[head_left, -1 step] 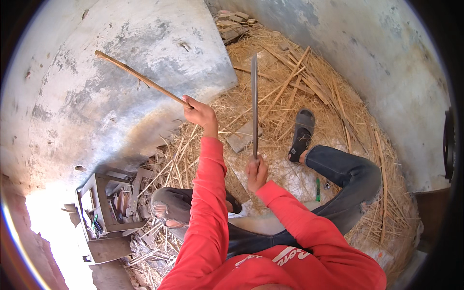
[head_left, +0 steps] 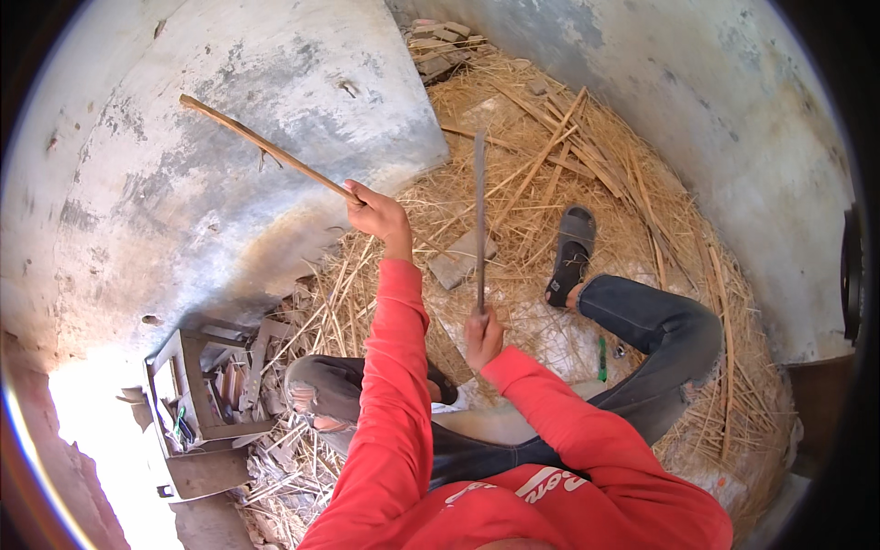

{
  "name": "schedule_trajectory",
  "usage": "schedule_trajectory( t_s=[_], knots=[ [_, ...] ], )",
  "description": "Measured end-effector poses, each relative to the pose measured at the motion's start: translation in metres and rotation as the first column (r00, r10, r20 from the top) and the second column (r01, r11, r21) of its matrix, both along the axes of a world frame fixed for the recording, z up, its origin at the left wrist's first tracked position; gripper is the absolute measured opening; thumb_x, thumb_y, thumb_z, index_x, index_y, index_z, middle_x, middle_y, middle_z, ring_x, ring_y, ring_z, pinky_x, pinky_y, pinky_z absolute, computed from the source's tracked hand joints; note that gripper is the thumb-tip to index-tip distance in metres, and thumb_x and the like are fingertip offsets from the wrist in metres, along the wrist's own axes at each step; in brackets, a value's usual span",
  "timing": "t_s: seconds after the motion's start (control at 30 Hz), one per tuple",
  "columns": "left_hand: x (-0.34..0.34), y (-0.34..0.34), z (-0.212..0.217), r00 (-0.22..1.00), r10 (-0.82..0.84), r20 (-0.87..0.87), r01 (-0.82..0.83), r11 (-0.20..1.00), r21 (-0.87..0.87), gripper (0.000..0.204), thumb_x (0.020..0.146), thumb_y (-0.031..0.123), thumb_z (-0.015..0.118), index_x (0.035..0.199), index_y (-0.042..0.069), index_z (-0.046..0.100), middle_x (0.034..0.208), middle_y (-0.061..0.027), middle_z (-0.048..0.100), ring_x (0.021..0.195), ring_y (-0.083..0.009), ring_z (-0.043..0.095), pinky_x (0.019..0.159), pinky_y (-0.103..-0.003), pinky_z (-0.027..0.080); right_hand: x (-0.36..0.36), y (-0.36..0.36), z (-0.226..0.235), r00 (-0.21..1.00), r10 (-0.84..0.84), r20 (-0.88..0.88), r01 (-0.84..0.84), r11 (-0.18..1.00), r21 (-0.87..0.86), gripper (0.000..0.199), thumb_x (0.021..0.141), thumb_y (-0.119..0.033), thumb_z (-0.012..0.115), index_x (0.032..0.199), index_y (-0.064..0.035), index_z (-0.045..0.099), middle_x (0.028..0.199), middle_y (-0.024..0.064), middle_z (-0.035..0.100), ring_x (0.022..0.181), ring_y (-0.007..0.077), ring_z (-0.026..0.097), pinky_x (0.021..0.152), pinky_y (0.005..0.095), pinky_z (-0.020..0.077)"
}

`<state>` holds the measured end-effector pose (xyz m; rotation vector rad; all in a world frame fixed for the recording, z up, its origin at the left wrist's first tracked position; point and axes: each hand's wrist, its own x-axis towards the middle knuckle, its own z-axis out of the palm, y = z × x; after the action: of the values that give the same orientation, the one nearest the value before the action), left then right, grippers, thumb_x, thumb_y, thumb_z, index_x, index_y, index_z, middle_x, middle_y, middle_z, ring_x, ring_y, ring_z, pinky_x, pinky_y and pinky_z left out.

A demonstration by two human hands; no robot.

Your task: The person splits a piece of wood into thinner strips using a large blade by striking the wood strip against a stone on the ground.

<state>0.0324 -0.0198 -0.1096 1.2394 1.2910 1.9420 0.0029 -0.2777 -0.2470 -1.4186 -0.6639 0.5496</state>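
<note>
My left hand [head_left: 379, 218], arm stretched forward, is closed around the lower end of a thin wooden stick [head_left: 266, 145]. The stick slants up to the far left, with a small splinter hanging from its middle. Lower down and to the right, my right hand [head_left: 484, 337] grips a long, narrow dark metal blade [head_left: 480, 220] that looks like a machete. Its handle is hidden by my fingers. The blade points away from me, slightly smeared by motion, and is apart from the stick.
Loose straw and split sticks [head_left: 587, 151] cover the floor around my legs. A flat grey block [head_left: 458, 261] lies beyond my right hand. At left stands an open wooden frame box [head_left: 197, 394] with scraps. A green object [head_left: 602, 359] lies by my right knee. Worn walls [head_left: 302, 92] curve around.
The blade's tip has come lower and slightly left, and my right hand has shifted a little toward me. My left hand and the stick have barely moved.
</note>
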Motion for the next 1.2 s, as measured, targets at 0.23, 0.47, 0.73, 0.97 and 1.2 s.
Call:
schedule_trajectory(
  t_s=[0.23, 0.47, 0.73, 0.97, 1.2],
  knots=[
    [0.01, 0.002, -0.002, 0.999, -0.032, -0.005, 0.032, 0.999, -0.012, 0.062, 0.104, 0.05, 0.046, 0.061, 0.007, 0.036, 0.051, 0.0003, 0.028, 0.052, -0.014, 0.026, 0.05, -0.038, 0.024, -0.019, -0.016, -0.159, 0.995, -0.061, 0.075, 0.095, 0.768, -0.633, 0.048, 0.101, -0.043, 0.051, 0.083, 0.0011, 0.06, 0.067, 0.0169, 0.06, 0.061, 0.0374, 0.059, 0.061, 0.045, 0.0457],
    [-0.047, 0.031, -0.029, 0.989, 0.145, 0.013, -0.144, 0.989, -0.043, 0.07, 0.103, 0.057, 0.041, 0.059, 0.002, 0.041, 0.053, -0.0043, 0.034, 0.052, -0.0214, 0.031, 0.052, -0.044, 0.031, 0.002, 0.005, -0.009, 0.99, 0.075, -0.121, -0.108, 0.949, -0.295, 0.045, 0.099, -0.04, 0.052, 0.104, 0.0025, 0.065, 0.09, 0.0286, 0.066, 0.089, 0.0443, 0.065, 0.076, 0.0481, 0.0492],
    [-0.026, 0.018, -0.023, 0.996, 0.085, -0.041, -0.086, 0.995, -0.04, 0.067, 0.103, 0.056, 0.04, 0.059, 0.006, 0.036, 0.052, -0.0029, 0.031, 0.05, -0.0186, 0.029, 0.05, -0.042, 0.028, -0.003, -0.027, -0.138, 0.997, -0.012, 0.078, 0.055, 0.814, -0.579, 0.052, 0.101, -0.046, 0.049, 0.109, 0.0026, 0.064, 0.079, 0.0249, 0.066, 0.074, 0.0447, 0.063, 0.069, 0.0483, 0.0482],
    [-0.032, 0.016, -0.022, 0.996, 0.087, 0.001, -0.087, 0.996, -0.028, 0.063, 0.104, 0.052, 0.044, 0.06, 0.008, 0.034, 0.053, -0.0006, 0.031, 0.051, -0.0144, 0.029, 0.05, -0.039, 0.025, 0.025, 0.022, -0.013, 0.976, -0.088, -0.198, 0.081, 0.996, -0.042, 0.04, 0.102, -0.039, 0.052, 0.091, -0.0004, 0.053, 0.059, 0.0076, 0.051, 0.057, 0.0195, 0.055, 0.053, 0.0325, 0.0435],
    [-0.007, 0.01, -0.008, 0.998, 0.042, -0.037, -0.042, 0.999, -0.008, 0.06, 0.105, 0.049, 0.044, 0.062, 0.008, 0.034, 0.053, -0.0008, 0.031, 0.052, -0.0146, 0.028, 0.05, -0.039, 0.025, -0.01, -0.007, -0.083, 0.993, -0.118, 0.028, 0.118, 0.993, -0.006, 0.038, 0.102, -0.036, 0.053, 0.09, -0.0006, 0.054, 0.065, 0.0111, 0.055, 0.06, 0.0245, 0.059, 0.056, 0.0364, 0.0452]
  ],
)
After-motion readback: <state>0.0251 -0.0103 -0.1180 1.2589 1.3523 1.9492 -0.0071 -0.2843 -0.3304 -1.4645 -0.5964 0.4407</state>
